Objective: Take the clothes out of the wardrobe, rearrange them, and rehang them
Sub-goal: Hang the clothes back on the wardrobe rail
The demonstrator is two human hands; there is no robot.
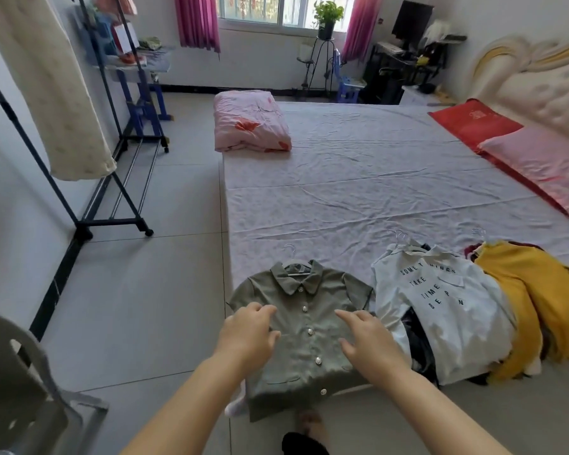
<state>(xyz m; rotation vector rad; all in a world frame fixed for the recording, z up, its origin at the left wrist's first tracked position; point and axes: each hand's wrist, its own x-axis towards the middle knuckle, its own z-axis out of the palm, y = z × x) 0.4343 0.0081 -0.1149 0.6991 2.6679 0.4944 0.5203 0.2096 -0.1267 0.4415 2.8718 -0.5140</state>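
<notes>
Two hands hover palm-down over the olive button-front shirt [304, 326], one on each side of its button line. The left hand [248, 336] has its fingers [265, 311] loosely curled and spread, gripping nothing; the right hand [370, 343] is likewise released, fingers [349, 318] splayed just above or lightly on the cloth — contact is hard to tell. The shirt lies flat at the near corner of the bed [375, 178], hem hanging over the edge toward 6 o'clock, collar and the hook of its hanger [291, 254] toward 12. So its long axis runs 6 to 12, straight away from the person, and both hands are about equally near. Smoothing outward toward 9 and 3 looks like the step in hand. At 3 o'clock lie a white lettered shirt [440, 310] and a mustard knit garment [536, 297]; the garment rack [112, 192] stands at 10.
</notes>
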